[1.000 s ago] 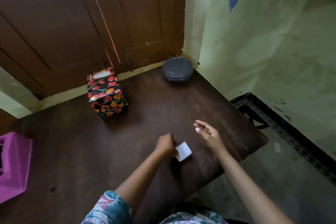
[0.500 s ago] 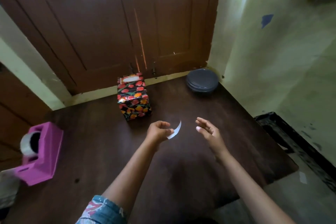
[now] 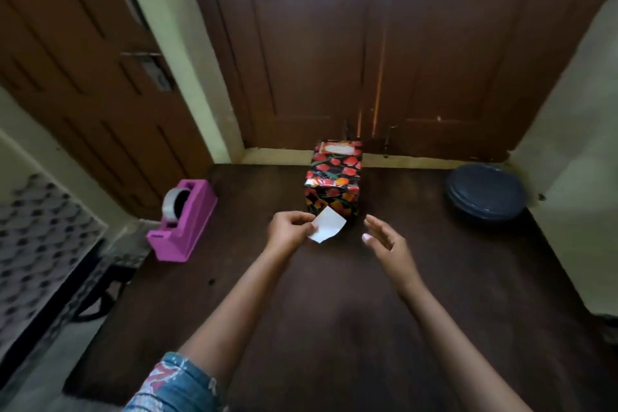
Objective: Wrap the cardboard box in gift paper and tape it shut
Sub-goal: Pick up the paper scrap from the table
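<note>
The box (image 3: 334, 177), covered in black gift paper with red and orange flowers, stands at the far middle of the dark wooden table (image 3: 334, 311), with a pale label on its top. My left hand (image 3: 290, 230) pinches a small white paper slip (image 3: 327, 225) just in front of the box. My right hand (image 3: 384, 242) hovers to the right of the slip, fingers straight and spread, holding nothing. A pink tape dispenser (image 3: 185, 219) with a roll of tape sits at the table's left edge.
A dark round lidded container (image 3: 486, 192) sits at the table's far right corner. Brown wooden doors (image 3: 334, 43) stand right behind the table. A patterned surface (image 3: 36, 244) lies to the left, and pale walls close in on the right.
My left hand lifted the white slip off the table and carried it forward toward the wrapped box. The view swung left, bringing the tape dispenser into sight. My right hand stayed beside it.
</note>
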`<control>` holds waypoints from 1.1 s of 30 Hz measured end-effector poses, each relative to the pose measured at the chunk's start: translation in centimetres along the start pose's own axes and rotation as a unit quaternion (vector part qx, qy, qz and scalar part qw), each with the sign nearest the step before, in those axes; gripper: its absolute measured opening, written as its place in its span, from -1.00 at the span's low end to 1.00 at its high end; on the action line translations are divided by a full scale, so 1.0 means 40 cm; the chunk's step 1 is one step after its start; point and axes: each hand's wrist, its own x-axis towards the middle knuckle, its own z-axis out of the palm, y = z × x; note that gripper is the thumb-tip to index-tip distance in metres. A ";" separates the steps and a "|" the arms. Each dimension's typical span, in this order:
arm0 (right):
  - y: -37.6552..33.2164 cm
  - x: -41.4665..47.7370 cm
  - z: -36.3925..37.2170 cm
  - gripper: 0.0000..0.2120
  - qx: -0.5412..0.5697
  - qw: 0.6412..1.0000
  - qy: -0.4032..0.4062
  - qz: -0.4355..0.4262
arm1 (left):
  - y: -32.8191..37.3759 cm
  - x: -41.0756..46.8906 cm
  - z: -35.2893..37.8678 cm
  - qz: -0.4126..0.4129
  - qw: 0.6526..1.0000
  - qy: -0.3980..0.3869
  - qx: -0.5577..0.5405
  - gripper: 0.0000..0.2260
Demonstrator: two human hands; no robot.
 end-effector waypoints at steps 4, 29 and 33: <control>0.004 0.043 0.055 -0.58 0.003 0.998 -0.070 -0.002 | -0.012 -0.026 -0.066 -0.003 0.997 0.072 -0.015 -0.91; 0.003 0.089 0.497 -0.59 -0.008 0.997 -0.076 -0.001 | -0.156 0.133 -0.428 -0.024 0.989 0.077 -0.126 -0.95; -0.015 0.089 0.670 -0.61 -0.030 0.999 -0.038 0.008 | -0.186 0.204 -0.609 -0.031 0.987 0.035 -0.156 -0.89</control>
